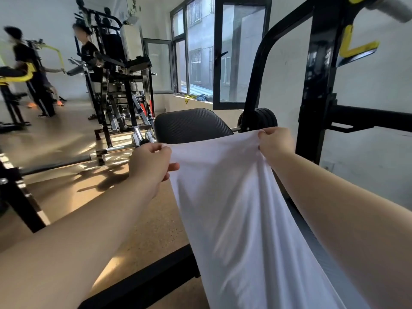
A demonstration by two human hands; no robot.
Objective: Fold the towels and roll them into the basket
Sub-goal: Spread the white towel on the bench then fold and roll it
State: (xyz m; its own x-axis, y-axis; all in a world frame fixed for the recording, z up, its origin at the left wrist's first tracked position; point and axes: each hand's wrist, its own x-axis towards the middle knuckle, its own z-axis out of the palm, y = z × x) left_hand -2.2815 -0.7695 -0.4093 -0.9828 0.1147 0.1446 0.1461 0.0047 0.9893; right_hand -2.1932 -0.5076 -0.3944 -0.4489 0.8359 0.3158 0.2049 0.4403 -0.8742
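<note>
Left hand [151, 163] and right hand [275, 141] pinch the towel's [234, 208] top corners above the bench [191, 126].
Soft, light, limp cloth; corners look the best hold.

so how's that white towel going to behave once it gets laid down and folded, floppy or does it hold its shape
Probably floppy: the white towel sags and creases between the left hand and right hand, each pinching a top corner. It looks thin and light, hanging in soft folds. Its smooth sheen hints that folds may slip.
</note>
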